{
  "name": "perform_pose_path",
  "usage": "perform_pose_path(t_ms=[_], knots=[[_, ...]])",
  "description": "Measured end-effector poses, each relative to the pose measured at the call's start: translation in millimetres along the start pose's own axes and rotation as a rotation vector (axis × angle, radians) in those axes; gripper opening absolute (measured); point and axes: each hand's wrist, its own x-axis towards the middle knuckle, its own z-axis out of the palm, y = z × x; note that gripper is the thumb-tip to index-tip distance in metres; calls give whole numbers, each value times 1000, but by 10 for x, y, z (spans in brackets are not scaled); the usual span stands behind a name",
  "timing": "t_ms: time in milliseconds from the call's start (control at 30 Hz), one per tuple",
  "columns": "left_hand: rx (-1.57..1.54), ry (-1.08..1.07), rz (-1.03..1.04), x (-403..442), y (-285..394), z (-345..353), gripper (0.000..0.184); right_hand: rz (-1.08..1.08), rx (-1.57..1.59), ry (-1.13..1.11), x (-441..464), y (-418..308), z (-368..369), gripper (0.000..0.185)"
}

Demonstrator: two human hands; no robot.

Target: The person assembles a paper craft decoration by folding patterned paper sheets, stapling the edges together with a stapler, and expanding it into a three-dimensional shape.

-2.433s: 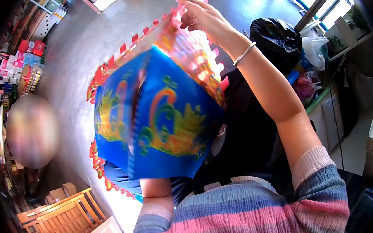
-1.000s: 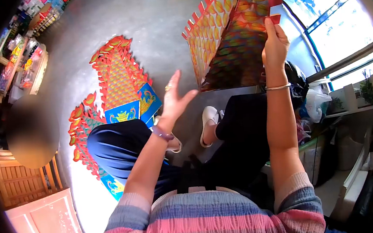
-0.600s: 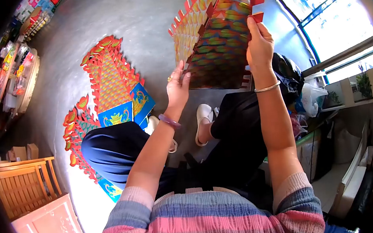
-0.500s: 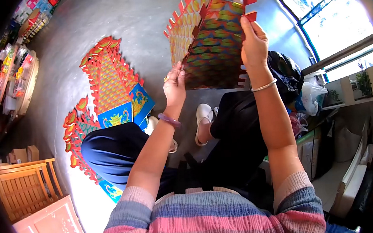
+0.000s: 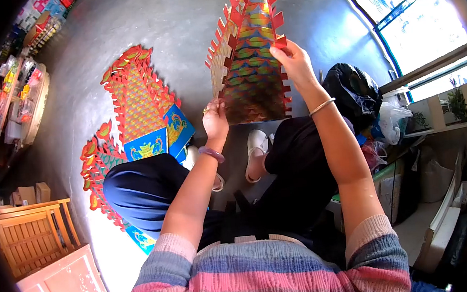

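A tapering, folded paper panel [image 5: 255, 73], printed with red, green and gold scales and fringed with red tabs, stands before me with its wide end nearest. My left hand [image 5: 216, 121], with a ring on one finger, pinches its lower left edge. At the right edge, my right hand [image 5: 296, 67] has thumb and fingers closed on a red tab. The panel's far tip runs out of the top of the view. On the floor to the left lie similar scale-printed paper pieces [image 5: 136, 98] with red frilled edges and blue ends [image 5: 147, 146].
A black plastic bag [image 5: 352, 95] and a white plastic bag [image 5: 391, 120] sit to the right, below a bright window. Shelves of packaged goods [image 5: 24, 102] line the left. A wooden chair [image 5: 29, 236] is at lower left. My feet in white shoes [image 5: 257, 149] are below the panel.
The panel has shifted left and a little nearer, turning more upright in view. My right hand moved left and down with its edge; my left hand dropped slightly.
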Motion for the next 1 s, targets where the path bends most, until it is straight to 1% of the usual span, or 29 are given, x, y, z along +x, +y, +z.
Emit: perform_pose_path(t_ms=[67,167,200,267,300,367,400,467,500,533,567,633,667,767,800,833,900,933,967,1000], knots=[[-60,115,57,11,16,42,18,25,-14,-89,-55,19,-46,31],[-66,-158,-48,17,16,15,18,79,-246,-56,-64,84,-131,30],[-63,-137,-44,9,33,10,18,21,-196,-47,-45,146,-135,25],[-58,-96,-31,-3,61,28,17,62,-245,-52,-39,165,-167,24],[-66,-39,19,5,53,54,18,83,-270,-55,-46,139,-169,23],[-77,74,115,12,7,79,19,78,-182,-61,-63,58,-164,23],[-46,37,80,-21,-21,72,20,75,-136,-62,-81,29,-155,23],[5,-25,38,-53,-10,43,22,43,-205,-67,-85,103,-127,23],[70,-153,-61,-67,77,-20,24,16,-242,-65,-63,120,-116,22],[66,-172,-27,-77,106,-48,29,-18,-244,-77,-77,140,-113,21],[65,-196,2,-85,92,-66,37,32,-200,-118,-95,108,-127,23],[68,-119,93,-102,-40,-16,36,41,-51,-88,-112,236,-126,29],[69,-84,132,-89,-42,-11,35,78,-59,-97,-152,131,-145,33],[12,-217,48,-80,-32,16,35,35,-170,-68,-107,362,-146,31],[47,-233,36,-69,-34,20,33,52,-224,-50,-130,275,-143,30],[87,-201,74,-58,-51,48,36,-40,-241,3,-168,211,-130,28],[-1,-318,-61,-7,94,11,45,3,-299,-6,-110,175,-187,28],[-76,-268,56,3,150,17,56,-1,-269,73,-56,222,-258,28],[-89,-278,79,54,245,-20,62,-9,-236,143,29,279,-304,28],[-65,-273,129,101,285,-39,61,-20,-197,204,126,300,-323,28]])
